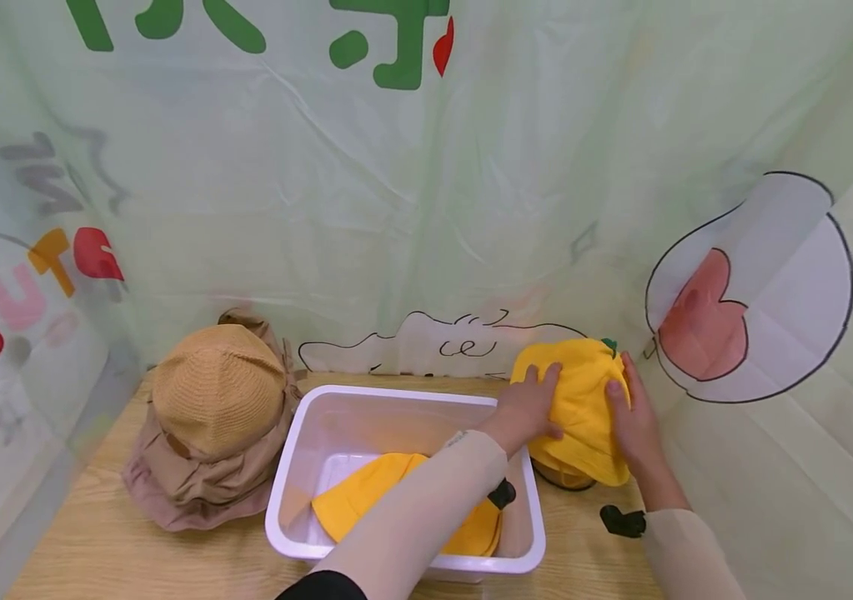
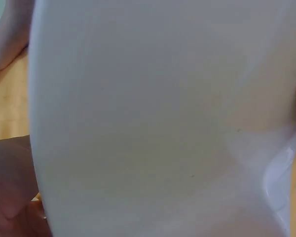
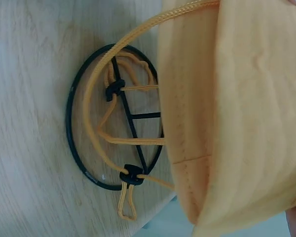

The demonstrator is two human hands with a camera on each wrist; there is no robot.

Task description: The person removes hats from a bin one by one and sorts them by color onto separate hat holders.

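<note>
"Between the left hand and the right hand, what is there?"

"A yellow hat, beside the far right corner of the white bin. The left hand rests on its front, fingers spread wide. The right hand is at its right edge, thumb apart from the fingers; whether it pinches any cloth, I can't tell."

"How would it handle?"

"Light, soft and floppy, I'd guess: the cloth is creased and should neither slip nor break. I'd take it low by both sides, leaving the green trim on top alone."

"Anything beneath it?"

"The head view gives little more than a dark curve under the hat. The right wrist view shows a black wire stand on the tabletop, an oval ring with crossbars, and a yellow cord looping over it with two dark toggles. That cord might snag."

"And the left wrist view?"

"Mostly a blurred pale surface, probably the bin; it shows nothing of the hat. Farther out, only the head view helps: yellow cloth inside the bin and, to the left, a straw hat on top of layered brown cloth."
</note>
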